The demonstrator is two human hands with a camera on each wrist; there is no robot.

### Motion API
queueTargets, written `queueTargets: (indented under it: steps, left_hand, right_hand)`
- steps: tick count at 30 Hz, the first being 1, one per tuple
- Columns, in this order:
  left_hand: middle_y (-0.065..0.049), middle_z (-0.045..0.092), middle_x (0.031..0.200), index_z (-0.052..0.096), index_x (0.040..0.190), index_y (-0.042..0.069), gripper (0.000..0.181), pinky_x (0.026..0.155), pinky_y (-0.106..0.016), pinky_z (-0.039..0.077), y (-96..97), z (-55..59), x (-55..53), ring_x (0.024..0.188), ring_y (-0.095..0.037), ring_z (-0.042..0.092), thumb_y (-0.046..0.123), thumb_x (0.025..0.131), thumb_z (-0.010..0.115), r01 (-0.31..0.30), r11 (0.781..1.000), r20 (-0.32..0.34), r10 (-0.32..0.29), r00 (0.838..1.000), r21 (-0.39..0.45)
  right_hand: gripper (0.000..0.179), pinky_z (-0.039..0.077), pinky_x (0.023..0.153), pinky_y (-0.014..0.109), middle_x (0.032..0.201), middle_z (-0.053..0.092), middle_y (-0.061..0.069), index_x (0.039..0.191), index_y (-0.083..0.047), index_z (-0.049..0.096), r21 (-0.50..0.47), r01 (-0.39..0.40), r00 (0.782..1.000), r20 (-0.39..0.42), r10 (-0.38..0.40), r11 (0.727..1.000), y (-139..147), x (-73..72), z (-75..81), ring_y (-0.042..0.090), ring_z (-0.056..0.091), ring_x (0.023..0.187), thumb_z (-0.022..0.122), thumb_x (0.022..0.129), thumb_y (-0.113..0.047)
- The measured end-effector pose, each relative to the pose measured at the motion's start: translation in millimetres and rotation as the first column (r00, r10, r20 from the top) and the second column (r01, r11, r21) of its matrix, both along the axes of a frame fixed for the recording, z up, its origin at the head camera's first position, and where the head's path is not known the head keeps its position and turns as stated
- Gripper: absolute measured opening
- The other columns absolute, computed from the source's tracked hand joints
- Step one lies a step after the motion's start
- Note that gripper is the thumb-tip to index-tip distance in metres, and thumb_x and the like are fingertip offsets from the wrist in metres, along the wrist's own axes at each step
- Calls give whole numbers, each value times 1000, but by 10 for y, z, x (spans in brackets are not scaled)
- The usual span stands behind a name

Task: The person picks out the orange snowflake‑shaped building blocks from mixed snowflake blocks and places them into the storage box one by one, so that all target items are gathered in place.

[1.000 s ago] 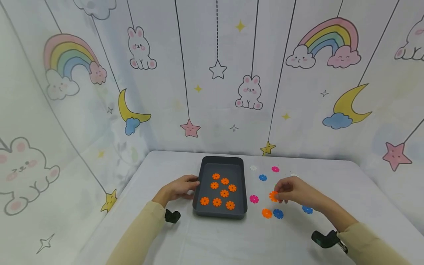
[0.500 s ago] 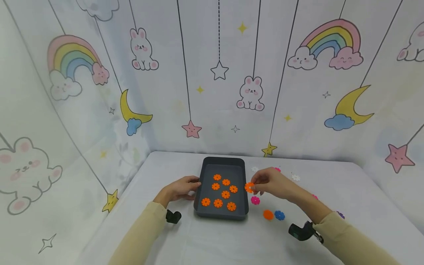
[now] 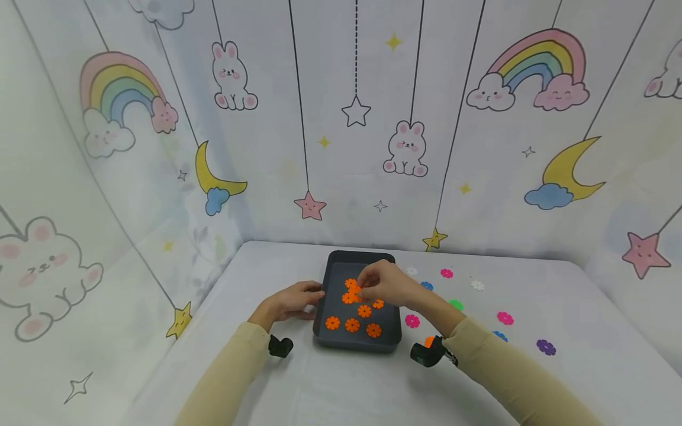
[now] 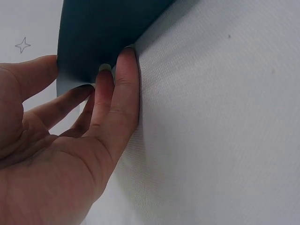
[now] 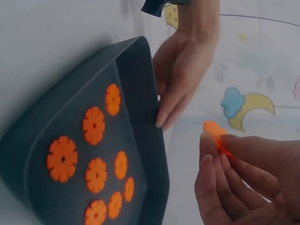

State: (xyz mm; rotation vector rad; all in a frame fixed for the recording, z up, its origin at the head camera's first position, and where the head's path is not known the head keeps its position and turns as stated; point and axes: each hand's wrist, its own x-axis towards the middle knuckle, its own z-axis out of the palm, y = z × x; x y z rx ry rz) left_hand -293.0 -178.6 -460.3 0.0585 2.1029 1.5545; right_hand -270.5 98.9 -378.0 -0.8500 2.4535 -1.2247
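Note:
A dark grey rectangular tray [image 3: 357, 342] stands on the table with several flat orange snowflake discs [image 3: 352, 325] in it. My left hand [image 3: 290, 302] holds the tray's left side. In the left wrist view its thumb touches the wall's edge, and its fingertips lie along the bottom edge of the tray [image 4: 89, 33]. Over the far half of the tray, my right hand [image 3: 391, 284] pinches one orange snowflake disc [image 5: 215, 130] between thumb and fingers. The right wrist view shows that disc raised above the tray. Some discs beneath the right hand are partly covered in the head view.
Right of the tray, loose discs lie on the white cloth [image 3: 298, 378]: pink [image 3: 412, 321], green [image 3: 455, 305], white [image 3: 477, 285], blue [image 3: 427, 286] and purple [image 3: 546, 347]. An orange one [image 3: 429, 341] is partly behind the right wrist camera [image 3: 426, 354]. A patterned curtain [image 3: 266, 148] rises behind.
My right hand has carried an orange disc leftward from the loose discs, across the tray's right rim, to over the tray. The left hand has stayed at the tray's left side.

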Motion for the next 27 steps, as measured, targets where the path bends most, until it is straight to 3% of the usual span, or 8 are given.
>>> queueTargets:
  steps: [6,10,14,19,27]
  left_hand:
    - [-22,50,148,37,155,-1,56,93,-45,58,0,39,-5,129,-34,55,22,108,55,13,1000,-1,-13,1000,2]
    - [-21,51,148,37,155,-1,55,93,-45,58,-10,46,-10,128,-33,56,21,108,54,14,1000,1,-14,1000,5]
    - [-21,52,147,37,155,-1,55,92,-45,58,-20,40,-6,127,-34,56,22,107,55,9,1000,1,-9,1000,4]
    - [-21,54,145,39,154,-1,54,92,-45,58,-15,42,13,126,-33,57,22,107,55,7,1000,3,-7,1000,5]
    - [-20,55,143,39,154,0,54,94,-46,58,7,48,26,126,-32,57,21,108,54,14,1000,2,-14,1000,7]
  right_hand:
    - [9,62,77,49,86,74,7,103,-3,74,33,-5,999,31,4,999,-257,-125,-84,28,74,80,71,94,-4]
    - [9,62,72,39,85,72,4,99,-5,75,111,-15,1000,-25,17,994,-394,-228,-170,29,72,79,71,92,-2]
    - [8,58,66,29,85,70,2,98,-6,75,224,-9,995,-90,30,975,-521,-321,-263,18,66,72,71,92,-1]
    - [9,57,66,29,85,70,1,97,-6,75,314,-16,998,-56,35,949,-632,-383,-374,15,66,72,72,91,0]
    - [6,57,66,31,82,69,2,92,-5,74,316,-11,999,-28,21,949,-705,-426,-486,16,67,71,74,90,1]
